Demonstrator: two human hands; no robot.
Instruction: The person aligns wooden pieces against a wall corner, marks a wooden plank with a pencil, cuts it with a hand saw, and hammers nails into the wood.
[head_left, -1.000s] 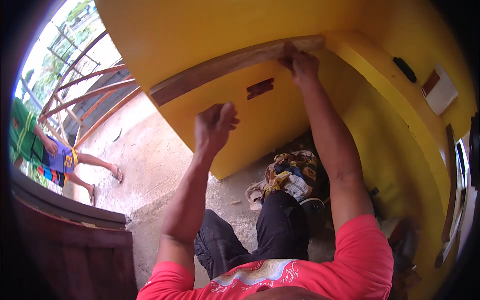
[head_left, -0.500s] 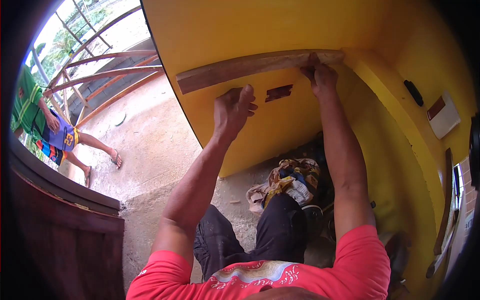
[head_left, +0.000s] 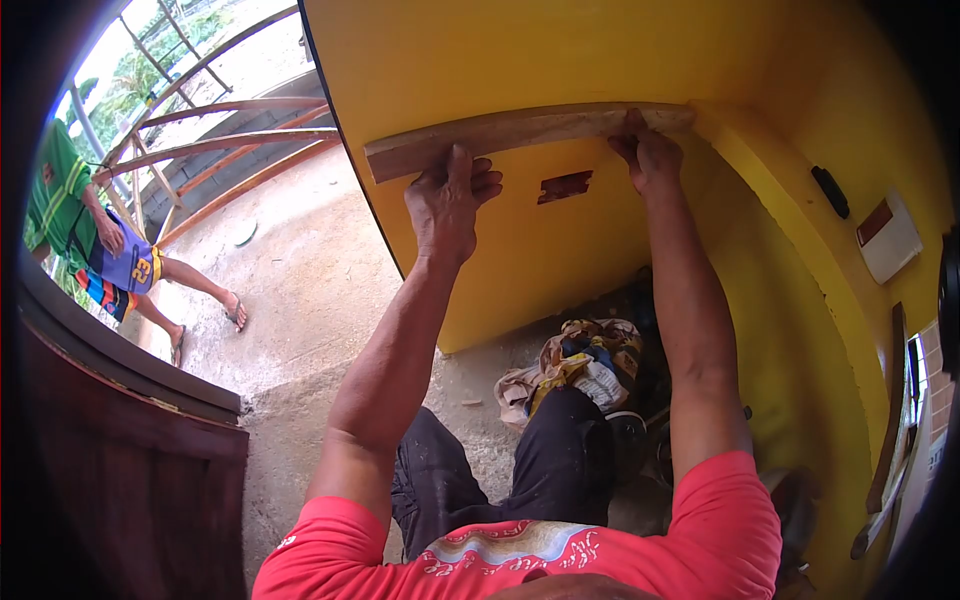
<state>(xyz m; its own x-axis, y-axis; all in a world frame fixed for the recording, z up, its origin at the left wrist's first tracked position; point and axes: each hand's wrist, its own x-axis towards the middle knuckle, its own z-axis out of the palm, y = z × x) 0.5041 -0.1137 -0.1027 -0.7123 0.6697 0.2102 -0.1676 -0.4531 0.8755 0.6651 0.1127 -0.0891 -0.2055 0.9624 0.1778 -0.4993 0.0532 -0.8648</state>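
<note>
daylight glare whitens the outdoor floor (head_left: pixel 285 265); edges curve darkly.

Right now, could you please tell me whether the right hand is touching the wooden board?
Touching: the head view shows the right hand with fingers against the wooden board.

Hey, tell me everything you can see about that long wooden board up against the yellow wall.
The wooden board is a long, narrow, brownish strip, apparently bare wood, with a squared left end. It lies roughly level along the yellow wall, above a reddish-brown patch, and looks bowed, perhaps from the lens. The right hand touches its face near the right end. The left hand is at its lower edge near the left end; contact there is unclear.
</note>
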